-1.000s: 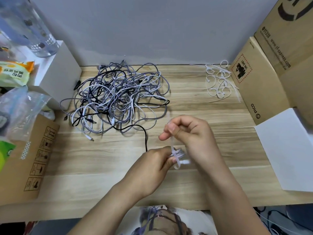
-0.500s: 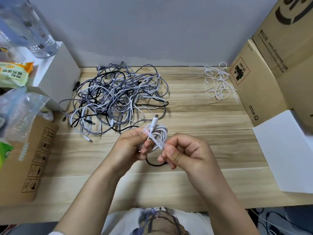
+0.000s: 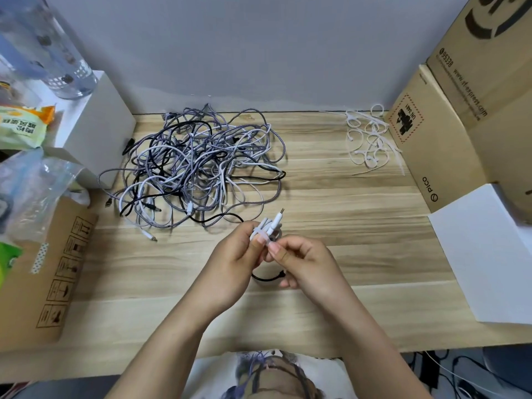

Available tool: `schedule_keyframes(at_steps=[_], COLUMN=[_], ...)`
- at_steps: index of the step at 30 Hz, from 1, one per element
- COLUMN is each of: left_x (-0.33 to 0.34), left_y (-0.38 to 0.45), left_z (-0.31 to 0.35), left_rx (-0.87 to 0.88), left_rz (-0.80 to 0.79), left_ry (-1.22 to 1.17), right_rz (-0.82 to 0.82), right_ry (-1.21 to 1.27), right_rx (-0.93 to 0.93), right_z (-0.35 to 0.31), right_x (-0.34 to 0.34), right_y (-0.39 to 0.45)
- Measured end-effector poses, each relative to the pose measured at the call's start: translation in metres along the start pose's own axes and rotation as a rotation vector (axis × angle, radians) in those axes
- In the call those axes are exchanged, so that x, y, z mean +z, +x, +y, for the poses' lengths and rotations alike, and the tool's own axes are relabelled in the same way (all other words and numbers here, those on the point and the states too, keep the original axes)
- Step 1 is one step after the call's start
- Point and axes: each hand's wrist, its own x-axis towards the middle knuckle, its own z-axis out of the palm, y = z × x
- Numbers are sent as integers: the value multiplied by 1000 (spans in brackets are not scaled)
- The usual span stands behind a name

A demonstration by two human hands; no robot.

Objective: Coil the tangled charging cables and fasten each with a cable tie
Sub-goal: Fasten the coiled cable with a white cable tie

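White coiled cable (image 3: 270, 226) is pinched in the left hand (image 3: 230, 263), the right hand (image 3: 305, 266) apparently pinching its tie (image 3: 262, 237) beside it.

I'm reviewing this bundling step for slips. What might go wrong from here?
The white cable coil is only pinched between left hand and right hand; it may spring loose before the cable tie locks. A black cable loops under the hands and might snag, dragging the tangled pile.
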Motion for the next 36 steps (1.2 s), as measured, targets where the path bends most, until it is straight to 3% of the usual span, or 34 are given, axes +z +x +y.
schedule_keyframes(at_steps=[4, 10, 15, 23, 36], left_x=[2, 2, 0, -4, 2], left_y=[-3, -1, -1, 1, -2], left_z=[-4, -1, 7, 0, 2], left_rx=[-17, -35, -62, -196, -188], left_rz=[-20, -15, -106, -121, -1], left_ry=[46, 95, -62, -277, -309], right_rz=[15, -7, 50, 42, -45], right_ry=[-116, -72, -52, -185, -172], right_rx=[-64, -8, -47, -91, -88], right_z=[2, 1, -4, -7, -23], right_x=[1, 6, 14, 15, 19], right_y=[1, -7, -10, -15, -32])
